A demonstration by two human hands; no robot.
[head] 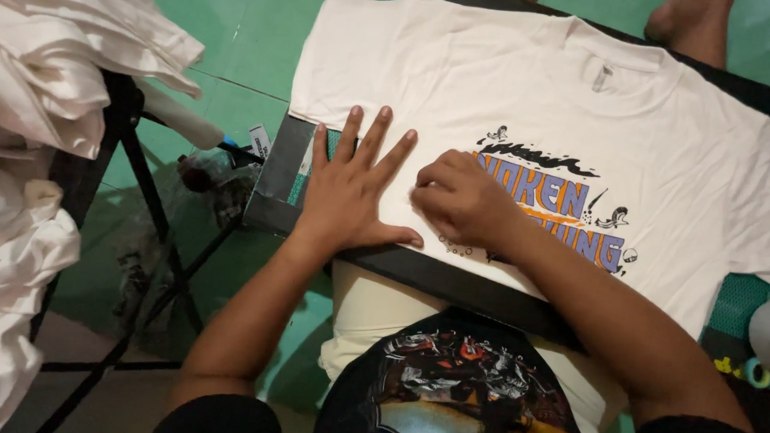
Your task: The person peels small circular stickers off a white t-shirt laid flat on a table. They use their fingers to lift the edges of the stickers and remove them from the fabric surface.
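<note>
— Where does the shirt lie?

— The white T-shirt [532, 84] is spread flat over a dark board [434, 276], its collar toward the far edge and its hem hanging over the near edge. A printed design [561, 204] in orange and purple sits near the shirt's middle.

— And the hands?

— The left hand [351, 193] rests palm down on the shirt near the board's left edge, fingers [378, 141] spread wide and flat, holding nothing. The right hand [460, 203] lies just beside it on the left end of the print, fingers curled under into a loose fist; whether they pinch any cloth I cannot tell.

— What else is around?

— A heap of white garments [32, 75] is draped over a black stand [141, 177] to the left, above a green floor [254, 25]. A bare foot [689, 22] shows past the board's far edge.
</note>
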